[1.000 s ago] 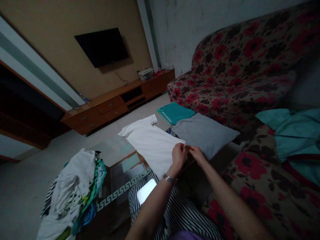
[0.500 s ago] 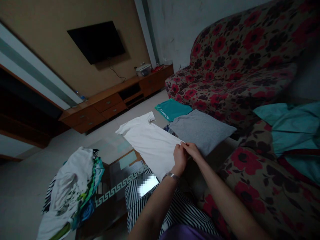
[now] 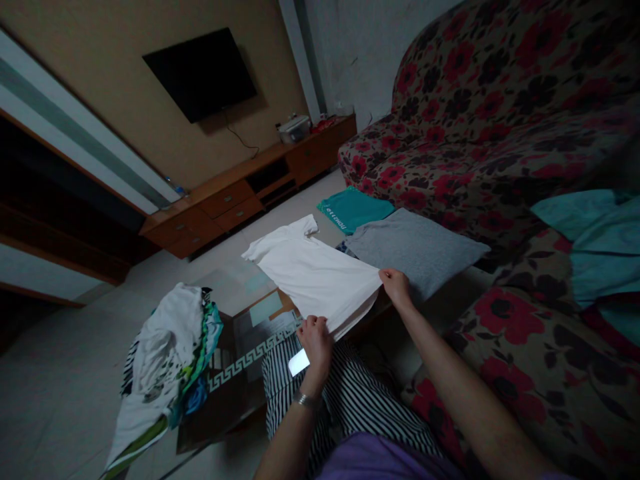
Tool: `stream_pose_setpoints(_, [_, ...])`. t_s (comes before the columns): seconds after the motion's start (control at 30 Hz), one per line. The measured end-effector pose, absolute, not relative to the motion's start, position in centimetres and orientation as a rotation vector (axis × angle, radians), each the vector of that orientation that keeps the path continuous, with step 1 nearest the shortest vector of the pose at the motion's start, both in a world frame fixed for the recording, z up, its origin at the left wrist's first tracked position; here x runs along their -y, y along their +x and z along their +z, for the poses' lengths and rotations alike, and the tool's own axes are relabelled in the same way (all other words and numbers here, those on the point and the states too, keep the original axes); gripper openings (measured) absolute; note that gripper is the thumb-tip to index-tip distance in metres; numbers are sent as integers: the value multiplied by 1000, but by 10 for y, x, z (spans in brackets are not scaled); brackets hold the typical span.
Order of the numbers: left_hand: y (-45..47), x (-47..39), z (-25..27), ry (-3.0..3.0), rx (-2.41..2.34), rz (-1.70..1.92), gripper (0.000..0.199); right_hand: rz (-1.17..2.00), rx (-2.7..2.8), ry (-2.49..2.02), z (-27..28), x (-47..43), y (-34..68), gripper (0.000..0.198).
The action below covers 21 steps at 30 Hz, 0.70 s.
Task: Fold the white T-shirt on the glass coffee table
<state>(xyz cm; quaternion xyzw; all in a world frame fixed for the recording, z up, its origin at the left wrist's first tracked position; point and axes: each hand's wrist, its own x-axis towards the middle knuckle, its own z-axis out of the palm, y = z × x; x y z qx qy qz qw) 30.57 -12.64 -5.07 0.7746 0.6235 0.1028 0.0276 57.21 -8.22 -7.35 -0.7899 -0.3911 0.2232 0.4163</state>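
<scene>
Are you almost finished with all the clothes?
About halfway, it looks. The grey shirt and teal shirt already lie folded flat. The left hand and right hand each grip the hem of the white shirt, spread out. A heap of clothes waits unfolded.

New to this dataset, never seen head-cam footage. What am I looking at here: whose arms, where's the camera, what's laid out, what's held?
There is no machine: a person wears one camera on the head, looking forward and down, so the two bare arms are their own. The left hand and right hand each pinch the near hem of a white T-shirt spread on a low glass-topped table. Beside it lie a folded grey garment and a folded teal garment. A heap of patterned clothes sits at the table's left end. A floral sofa is on the right, and a wall TV hangs beyond.
</scene>
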Motion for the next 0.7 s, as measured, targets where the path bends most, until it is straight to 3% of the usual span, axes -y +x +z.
stream_pose_setpoints(0.3, [255, 166, -58, 1698, -2063, 677, 24, 515, 1011, -2009, -97, 111, 548, 31])
stream_pose_setpoints(0.7, [135, 237, -66, 1611, -2130, 1022, 27, 675, 1132, -1561, -125, 211, 445, 29])
